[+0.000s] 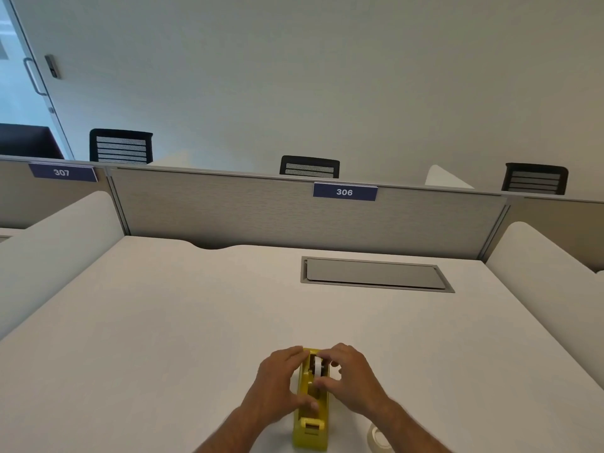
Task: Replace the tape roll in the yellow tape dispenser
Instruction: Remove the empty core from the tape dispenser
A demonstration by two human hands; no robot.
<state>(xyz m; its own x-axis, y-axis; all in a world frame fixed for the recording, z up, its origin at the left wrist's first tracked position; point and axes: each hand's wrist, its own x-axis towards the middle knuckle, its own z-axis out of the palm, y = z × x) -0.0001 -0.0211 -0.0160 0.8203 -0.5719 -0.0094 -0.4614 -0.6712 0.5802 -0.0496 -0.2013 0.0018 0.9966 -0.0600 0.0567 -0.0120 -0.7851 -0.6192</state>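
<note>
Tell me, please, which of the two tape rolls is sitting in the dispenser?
The white roll between the hands sits in the yellow dispenser; the other roll lies loose on the desk.

Even, soft office light; wide-angle bend at the edges.

You are looking at a scene lit flatly from overhead, neither dim nor harsh, with a cool cast on the wall toward twelve o'clock. The desk takes the light without glare, and your hands throw only faint, diffuse shadows onto it. At ten o'clock the glass door glows a paler blue. The partition top bows and the side panels splay outward toward three and nine o'clock, a clear lens distortion. Detail is slightly soft throughout; the spare roll at five o'clock is blurred.
</note>
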